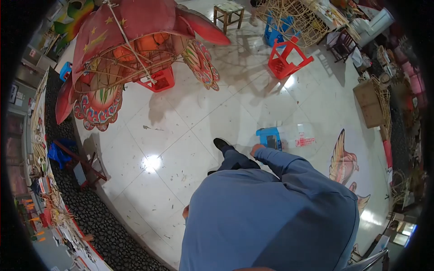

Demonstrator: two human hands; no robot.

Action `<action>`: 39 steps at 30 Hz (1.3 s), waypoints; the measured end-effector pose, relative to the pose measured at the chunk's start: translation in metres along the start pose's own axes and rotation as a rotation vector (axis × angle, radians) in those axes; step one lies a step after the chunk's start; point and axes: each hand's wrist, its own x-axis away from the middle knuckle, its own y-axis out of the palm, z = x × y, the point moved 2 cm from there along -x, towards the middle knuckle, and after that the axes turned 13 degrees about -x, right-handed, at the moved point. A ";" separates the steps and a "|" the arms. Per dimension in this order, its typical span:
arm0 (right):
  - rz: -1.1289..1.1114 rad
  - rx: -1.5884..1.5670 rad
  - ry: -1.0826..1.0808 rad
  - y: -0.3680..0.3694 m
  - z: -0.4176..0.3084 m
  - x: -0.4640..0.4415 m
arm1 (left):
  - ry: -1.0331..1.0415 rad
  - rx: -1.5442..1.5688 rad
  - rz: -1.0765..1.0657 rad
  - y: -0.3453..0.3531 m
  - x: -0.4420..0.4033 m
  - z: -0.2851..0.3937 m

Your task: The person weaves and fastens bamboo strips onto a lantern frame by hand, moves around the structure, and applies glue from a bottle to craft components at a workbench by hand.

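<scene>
Presently, the person's right hand is low on the right side of the body, just beside a blue plastic object that is on the tiled floor. I cannot tell if the hand touches this object. Its fingers are too small and partly hidden, so I also cannot tell how far they are open, or if they hold something. The left hand is mostly covered by the blue-grey top; only a small part appears at its left edge, and the state of its fingers cannot be told.

To the right of the blue plastic object lies a transparent sheet or bag with red print. Farther to the right, a painted bird-like figure can be seen. One dark shoe is in front of the person. On the far left is a big red structure with yellow stars, and near its lower side is a red stool. On the far right is another red stool, well apart from both hands.
</scene>
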 end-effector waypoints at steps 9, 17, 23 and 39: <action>-0.083 -0.510 -0.059 -0.010 -0.046 -0.031 | -0.341 0.863 0.010 -0.012 0.081 0.038; -0.194 -0.107 -0.244 -0.050 -0.070 -0.017 | -0.564 1.286 0.117 0.039 0.072 0.040; -0.217 -0.184 -0.100 -0.057 -0.060 -0.030 | -0.625 1.362 0.010 0.082 0.096 0.056; -0.257 -0.363 -0.114 -0.045 -0.163 0.004 | -0.688 1.410 0.115 0.101 0.106 0.023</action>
